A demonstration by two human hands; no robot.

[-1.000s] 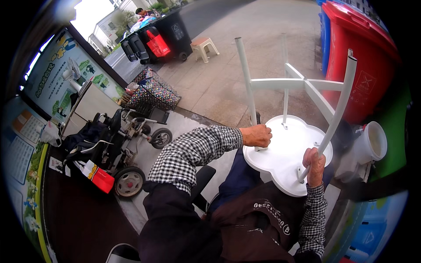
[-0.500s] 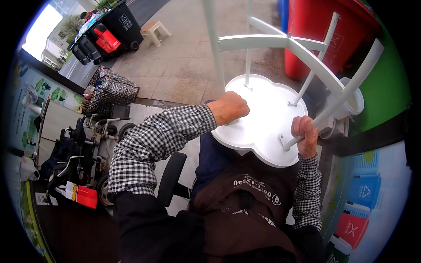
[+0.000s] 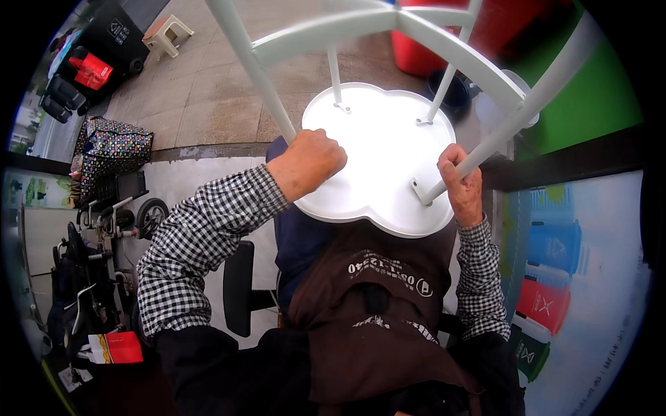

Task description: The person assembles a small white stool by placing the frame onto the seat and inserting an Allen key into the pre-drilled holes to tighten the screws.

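Note:
An upturned white side table [image 3: 378, 156] with a rimmed, lobed top lies across my lap, its tubular legs pointing up and away. A curved white crosspiece [image 3: 333, 31] joins the legs higher up. My left hand [image 3: 309, 165] is closed in a fist at the foot of the near left leg [image 3: 267, 100], hiding that joint; what is inside the fingers cannot be made out. My right hand [image 3: 463, 186] grips the near right leg [image 3: 510, 128] just above its small metal end bracket [image 3: 421, 191]. The two far legs stand on similar brackets, untouched.
A red bin [image 3: 420, 48] and a white bucket [image 3: 496, 111] stand beyond the table. At left are a folded wheeled frame [image 3: 149, 215], a patterned bag [image 3: 114, 149] and dark bins [image 3: 114, 35]. A stool [image 3: 166, 35] stands on the paving; a black armrest [image 3: 239, 288] is beside me.
The view has shifted, so the table and both hands sit further left and the surroundings have slid the same way. Both hands stay at the same two legs.

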